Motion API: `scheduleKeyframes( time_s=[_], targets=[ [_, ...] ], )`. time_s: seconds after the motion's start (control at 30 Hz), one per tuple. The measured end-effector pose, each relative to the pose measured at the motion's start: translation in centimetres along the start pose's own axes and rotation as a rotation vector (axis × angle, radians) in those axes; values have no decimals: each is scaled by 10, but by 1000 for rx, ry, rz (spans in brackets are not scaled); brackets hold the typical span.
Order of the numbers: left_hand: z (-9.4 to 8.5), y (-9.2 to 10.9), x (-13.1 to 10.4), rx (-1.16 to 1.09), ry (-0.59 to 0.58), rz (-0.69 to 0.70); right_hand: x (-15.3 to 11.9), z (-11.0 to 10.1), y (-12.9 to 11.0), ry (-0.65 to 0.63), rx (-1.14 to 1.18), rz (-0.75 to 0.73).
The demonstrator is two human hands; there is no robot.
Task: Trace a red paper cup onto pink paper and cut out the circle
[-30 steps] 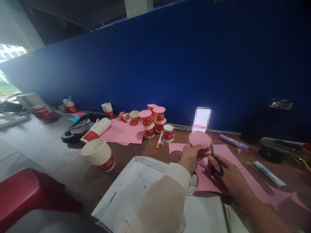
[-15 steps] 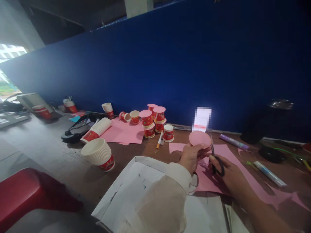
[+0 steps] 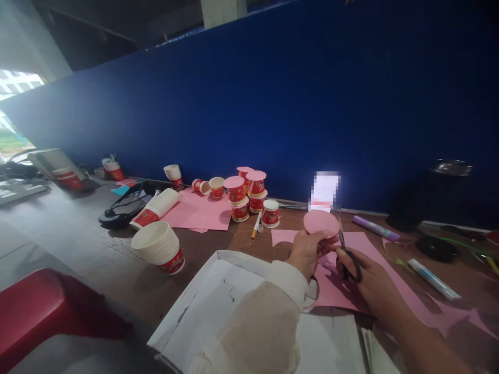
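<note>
My left hand [image 3: 306,254] pinches a round pink paper disc [image 3: 321,223] by its lower edge. Black-handled scissors [image 3: 354,266] are in my right hand [image 3: 360,272], with their blades upright at the right edge of the disc. Beneath both hands lies a pink sheet [image 3: 339,291] with cut-out edges. A small red cup [image 3: 270,214] stands to the left of the disc. Beside it are stacked red cups [image 3: 236,192] topped with pink discs. A glowing, pixelated screen [image 3: 324,190] is behind the disc.
A white box [image 3: 206,311] sits in front of me. Nested paper cups [image 3: 156,244] and more pink sheets [image 3: 202,210] are to the left. On the right lie a purple tube [image 3: 375,228], a clear tube [image 3: 433,279] and a black round object [image 3: 436,248]. A red stool [image 3: 50,311] is at lower left.
The scissors and my right hand have shifted very slightly at the disc's right edge. My left hand still holds the disc in nearly the same place.
</note>
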State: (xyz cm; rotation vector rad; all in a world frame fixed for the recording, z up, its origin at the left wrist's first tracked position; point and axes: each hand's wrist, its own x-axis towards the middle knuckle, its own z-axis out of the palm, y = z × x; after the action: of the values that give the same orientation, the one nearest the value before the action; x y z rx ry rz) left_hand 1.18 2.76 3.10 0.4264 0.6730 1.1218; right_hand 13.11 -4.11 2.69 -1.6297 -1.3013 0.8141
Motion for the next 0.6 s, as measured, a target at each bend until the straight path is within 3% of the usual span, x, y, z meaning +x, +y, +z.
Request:
scheduleKeyframes(
  time_s=[0.6],
  targets=[
    [0, -1, 2, 8, 11, 6, 0, -1, -5, 24, -41, -23]
  ],
)
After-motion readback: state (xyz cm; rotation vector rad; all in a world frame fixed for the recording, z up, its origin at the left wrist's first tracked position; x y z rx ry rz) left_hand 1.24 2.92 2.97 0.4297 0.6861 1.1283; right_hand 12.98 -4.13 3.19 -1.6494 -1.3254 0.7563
